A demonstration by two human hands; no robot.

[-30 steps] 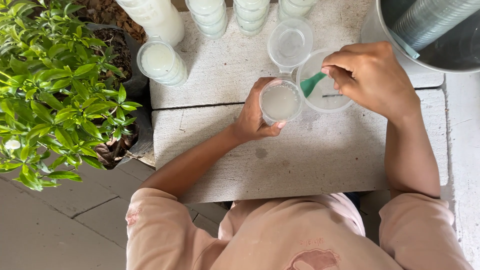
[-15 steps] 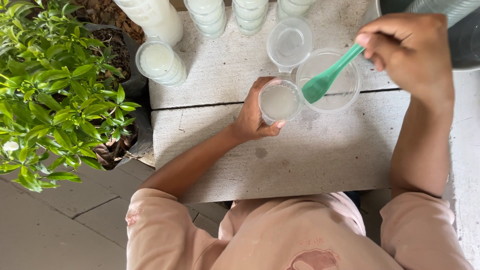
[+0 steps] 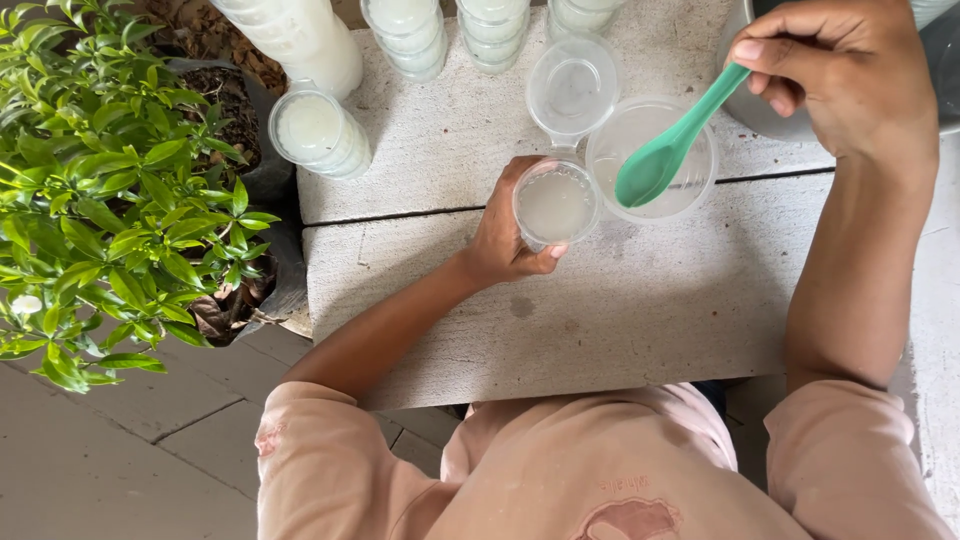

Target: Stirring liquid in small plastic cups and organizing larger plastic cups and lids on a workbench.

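My left hand (image 3: 507, 235) grips a small clear plastic cup (image 3: 556, 204) holding a whitish liquid; its hinged lid (image 3: 572, 88) lies open behind it. My right hand (image 3: 850, 70) holds a green plastic spoon (image 3: 668, 147) by the handle, its bowl hovering over a clear round container (image 3: 690, 185) just right of the cup. Both stand on a rough grey concrete slab (image 3: 620, 300).
Several filled, lidded cups (image 3: 318, 133) stand in stacks along the slab's far edge (image 3: 410, 30). A leafy green potted plant (image 3: 100, 200) crowds the left side. A metal pot (image 3: 945, 70) sits at the far right. Grey paving lies below.
My right hand has lifted the spoon out of the round container and drawn up and to the right. The left hand and cup have stayed put.
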